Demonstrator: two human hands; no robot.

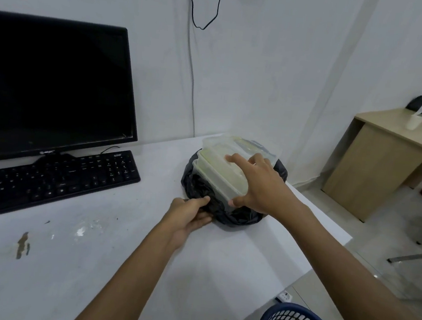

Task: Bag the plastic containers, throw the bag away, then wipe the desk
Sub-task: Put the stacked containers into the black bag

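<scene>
White counter, right of the keyboard: left hand pinching bag rim, right hand gripping stacked containers above the bag.

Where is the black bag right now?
In the head view, the black bag lies on the white desk, right of the keyboard. It sits under the containers, its near edge pinched by the left hand.
</scene>
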